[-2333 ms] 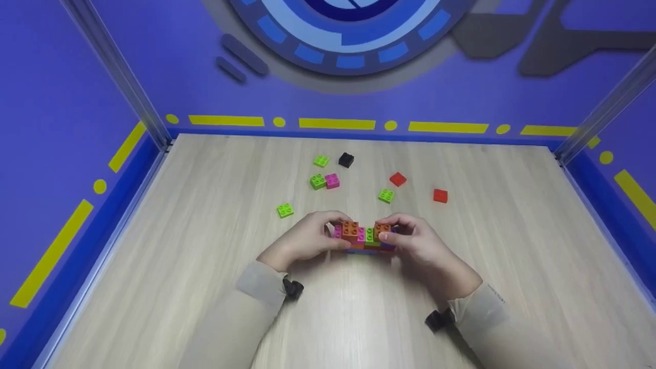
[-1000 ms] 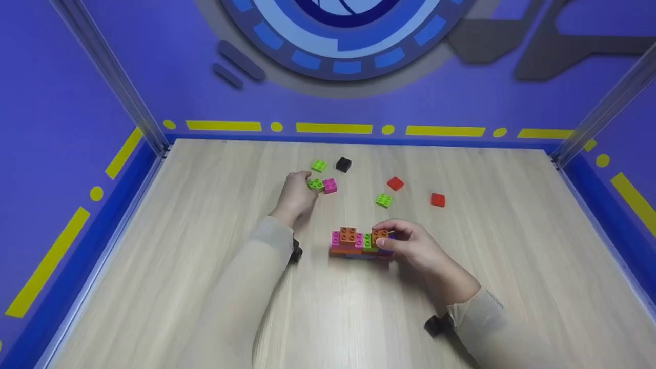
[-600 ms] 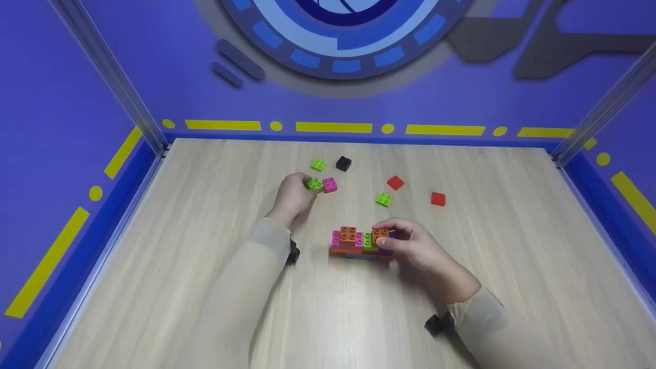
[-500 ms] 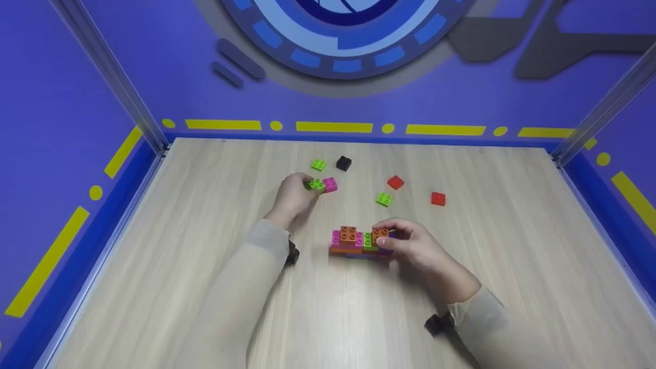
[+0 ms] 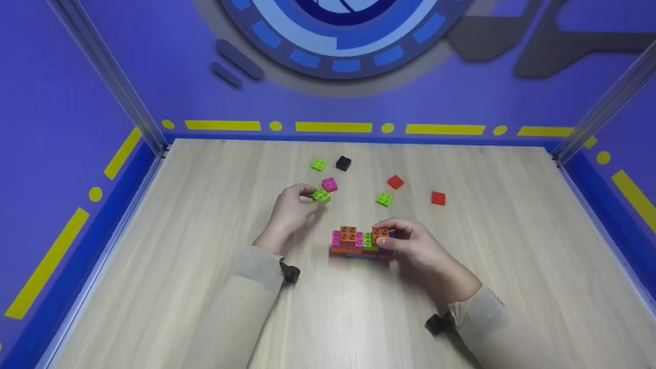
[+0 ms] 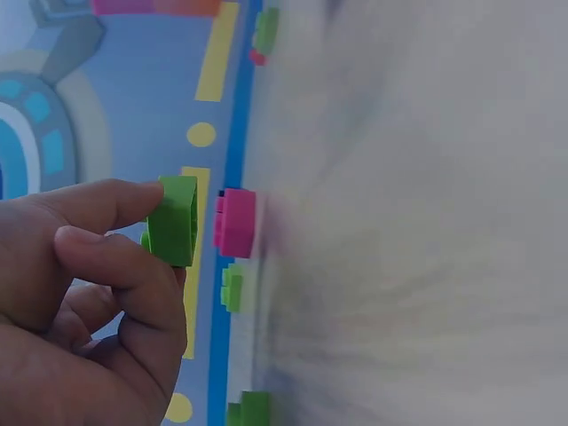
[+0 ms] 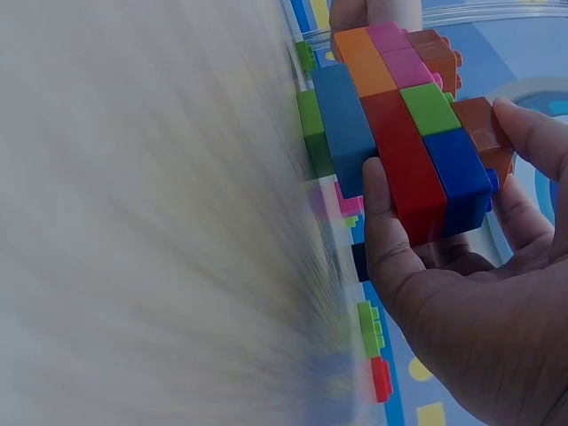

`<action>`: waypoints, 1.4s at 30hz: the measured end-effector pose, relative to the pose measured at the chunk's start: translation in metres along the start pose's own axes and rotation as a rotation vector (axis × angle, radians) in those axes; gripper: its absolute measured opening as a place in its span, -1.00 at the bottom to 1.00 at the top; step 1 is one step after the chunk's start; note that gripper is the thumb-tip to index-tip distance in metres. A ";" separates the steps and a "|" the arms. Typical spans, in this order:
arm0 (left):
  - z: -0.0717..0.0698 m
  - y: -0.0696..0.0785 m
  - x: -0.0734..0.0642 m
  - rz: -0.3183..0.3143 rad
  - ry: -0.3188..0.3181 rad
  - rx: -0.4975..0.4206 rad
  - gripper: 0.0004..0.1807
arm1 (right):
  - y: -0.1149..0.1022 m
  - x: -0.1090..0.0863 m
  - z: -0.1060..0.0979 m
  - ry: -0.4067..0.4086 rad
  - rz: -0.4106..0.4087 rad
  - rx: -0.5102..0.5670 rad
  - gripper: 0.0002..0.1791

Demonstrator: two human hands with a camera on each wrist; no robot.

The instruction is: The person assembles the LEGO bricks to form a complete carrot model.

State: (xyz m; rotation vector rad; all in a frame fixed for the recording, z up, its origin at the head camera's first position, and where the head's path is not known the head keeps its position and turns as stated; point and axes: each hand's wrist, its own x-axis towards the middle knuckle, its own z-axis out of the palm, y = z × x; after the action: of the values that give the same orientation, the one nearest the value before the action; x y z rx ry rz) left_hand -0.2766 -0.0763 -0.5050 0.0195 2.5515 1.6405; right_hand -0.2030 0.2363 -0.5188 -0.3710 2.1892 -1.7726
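My left hand (image 5: 289,211) pinches a lime-green toy building brick (image 5: 321,196) between thumb and fingers. In the left wrist view this green brick (image 6: 176,220) stands off the table, with a pink brick (image 6: 237,222) behind it. My right hand (image 5: 421,247) grips the right end of a block of joined bricks (image 5: 348,234). From the right wrist view, the joined block (image 7: 404,160) shows orange, pink, red, blue, green and brown bricks, tilted in that view. Thumb and fingers there wrap its red, blue and brown end. Part of that end is hidden in the head view.
Loose bricks lie farther back on the wooden table (image 5: 492,230): a pink brick (image 5: 329,184), a green brick (image 5: 318,164), a black brick (image 5: 344,163), another green brick (image 5: 384,199) and two red bricks (image 5: 438,198). Blue walls (image 5: 328,102) enclose the back and sides.
My left hand has left the joined block, reached to the green brick beside the pink one, and drawn it slightly nearer, apart from the pink brick. My right hand keeps its place.
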 end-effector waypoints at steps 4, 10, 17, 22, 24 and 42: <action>-0.002 0.011 -0.012 0.044 0.005 0.012 -0.52 | 0.000 0.000 0.000 0.000 0.001 0.016 -0.54; -0.002 0.028 -0.029 0.092 -0.015 0.013 -0.51 | 0.001 -0.001 -0.001 0.006 0.032 -0.007 -0.52; 0.003 0.038 -0.040 0.151 -0.094 0.028 -0.53 | 0.000 -0.002 -0.004 0.003 0.043 -0.019 -0.47; 0.005 0.044 -0.046 0.208 -0.159 0.032 -0.59 | -0.001 -0.002 -0.005 0.000 0.048 -0.024 -0.45; 0.006 0.045 -0.048 0.227 -0.178 0.035 -0.61 | -0.002 -0.002 -0.005 0.000 0.046 -0.029 -0.44; 0.019 0.050 -0.064 0.307 -0.269 0.102 -0.63 | 0.001 0.001 -0.004 -0.040 0.058 0.089 -0.45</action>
State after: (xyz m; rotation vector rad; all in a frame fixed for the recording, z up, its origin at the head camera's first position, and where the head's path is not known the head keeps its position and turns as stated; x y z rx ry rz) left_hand -0.2137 -0.0422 -0.4620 0.6248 2.5102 1.4731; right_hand -0.2052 0.2396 -0.5194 -0.3172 2.0645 -1.8083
